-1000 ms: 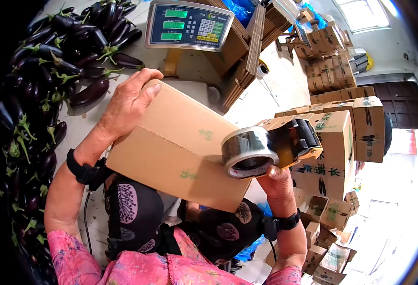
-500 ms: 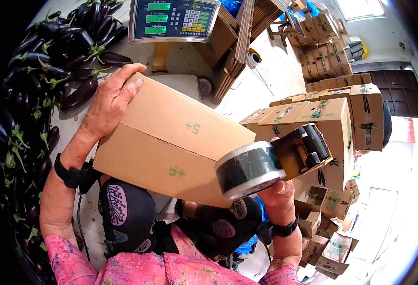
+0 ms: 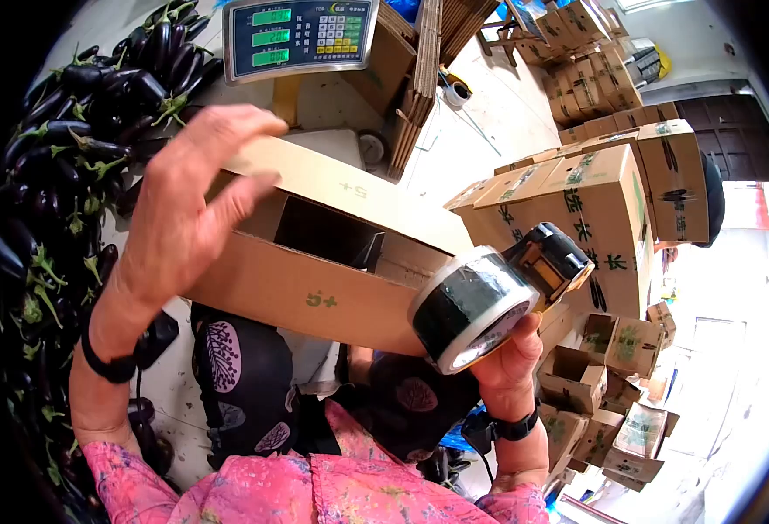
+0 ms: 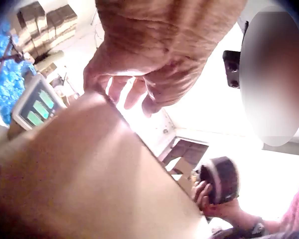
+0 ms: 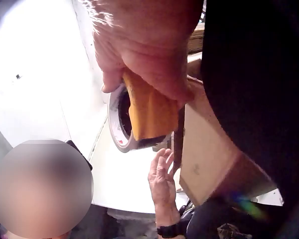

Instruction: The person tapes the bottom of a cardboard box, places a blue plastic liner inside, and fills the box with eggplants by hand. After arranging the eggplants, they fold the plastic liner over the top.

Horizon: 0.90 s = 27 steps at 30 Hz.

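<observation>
A cardboard box (image 3: 314, 301) lies tilted over the person's knees, a gap between its top flaps showing a dark inside. Above its left end is the left hand (image 3: 179, 210), slightly blurred, fingers extended and loosely bent; in the left wrist view this hand (image 4: 164, 50) is at the edge of the box (image 4: 89, 169), contact unclear. At the box's right end the right hand (image 3: 508, 362) grips a tape dispenser with a large roll (image 3: 476, 310). The right wrist view shows the right hand (image 5: 144, 45) around the dispenser's yellow handle (image 5: 154, 112).
Eggplants (image 3: 61, 175) are heaped along the left. A scale display (image 3: 301, 39) stands beyond the box, beside flattened cardboard (image 3: 419, 87). Closed cartons (image 3: 589, 210) are stacked at the right, with small open boxes (image 3: 572, 380) lower down.
The box's top flaps have parted, exposing the inside. The left hand has shifted from its hold on the far left corner to over the opening. The tape dispenser has turned in the right hand.
</observation>
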Motion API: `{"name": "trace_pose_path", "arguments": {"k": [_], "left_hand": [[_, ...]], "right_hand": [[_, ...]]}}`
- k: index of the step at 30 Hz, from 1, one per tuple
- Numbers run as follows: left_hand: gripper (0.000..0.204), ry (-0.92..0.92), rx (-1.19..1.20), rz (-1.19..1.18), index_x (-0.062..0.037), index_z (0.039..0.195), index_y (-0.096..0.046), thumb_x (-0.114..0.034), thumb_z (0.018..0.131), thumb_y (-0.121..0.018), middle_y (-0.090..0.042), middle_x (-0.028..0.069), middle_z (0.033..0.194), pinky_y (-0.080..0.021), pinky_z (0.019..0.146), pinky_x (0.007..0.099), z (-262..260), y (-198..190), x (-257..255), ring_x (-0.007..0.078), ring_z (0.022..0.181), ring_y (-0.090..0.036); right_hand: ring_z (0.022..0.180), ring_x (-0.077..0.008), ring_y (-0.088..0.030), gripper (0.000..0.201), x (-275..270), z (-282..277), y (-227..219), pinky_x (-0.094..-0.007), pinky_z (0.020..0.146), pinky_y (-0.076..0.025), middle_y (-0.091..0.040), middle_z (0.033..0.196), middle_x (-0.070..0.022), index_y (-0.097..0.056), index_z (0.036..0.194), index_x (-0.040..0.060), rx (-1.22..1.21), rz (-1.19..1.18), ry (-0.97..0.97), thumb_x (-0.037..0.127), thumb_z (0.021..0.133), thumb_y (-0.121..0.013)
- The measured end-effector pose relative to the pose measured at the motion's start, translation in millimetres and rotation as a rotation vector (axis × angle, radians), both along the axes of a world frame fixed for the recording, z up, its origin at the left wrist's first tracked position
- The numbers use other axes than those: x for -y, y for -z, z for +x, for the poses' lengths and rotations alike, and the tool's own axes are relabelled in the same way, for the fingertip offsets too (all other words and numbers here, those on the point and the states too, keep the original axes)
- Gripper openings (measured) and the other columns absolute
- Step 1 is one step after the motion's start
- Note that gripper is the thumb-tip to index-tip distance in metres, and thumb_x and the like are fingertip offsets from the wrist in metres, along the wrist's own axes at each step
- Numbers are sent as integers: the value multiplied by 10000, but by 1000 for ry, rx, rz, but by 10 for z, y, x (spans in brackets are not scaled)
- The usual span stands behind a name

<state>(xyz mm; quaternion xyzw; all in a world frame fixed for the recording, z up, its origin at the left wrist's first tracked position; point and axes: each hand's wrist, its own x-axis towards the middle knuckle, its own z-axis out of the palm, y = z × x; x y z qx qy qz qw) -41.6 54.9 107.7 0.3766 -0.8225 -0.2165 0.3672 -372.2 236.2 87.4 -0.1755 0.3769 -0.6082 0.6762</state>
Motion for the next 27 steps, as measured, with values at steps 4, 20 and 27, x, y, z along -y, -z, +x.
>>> {"name": "trace_pose_path", "arguments": {"k": [4, 20, 27], "left_hand": [[314, 217, -112, 18, -21, 1149, -652, -125, 857, -699, -657, 162, 1103, -507, 904, 394, -199, -285, -349, 349, 1034, -648], [481, 378, -343, 169, 0, 1231, -608, -15, 780, -773, -663, 140, 975, -557, 708, 335, -820, -324, -719, 261, 827, -685], [461, 317, -333, 849, -18, 1293, -560, -26, 858, -713, -615, 78, 951, -541, 712, 277, -692, -459, -801, 112, 861, -631]], "right_hand": [[1297, -366, -523, 853, 50, 178, -176, -567, 1115, -386, -551, 1390, -192, -412, 1457, 12, -63, -4, 12, 473, 831, -765], [1189, -313, -610, 764, -284, 159, -340, -463, 1060, -460, -615, 1310, -175, -485, 1384, -26, -202, 67, 0, 373, 814, -800], [1164, -273, -613, 785, -303, 327, -503, -422, 1022, -487, -609, 1293, -115, -481, 1391, 29, -430, 12, 98, 301, 756, -853]]}}
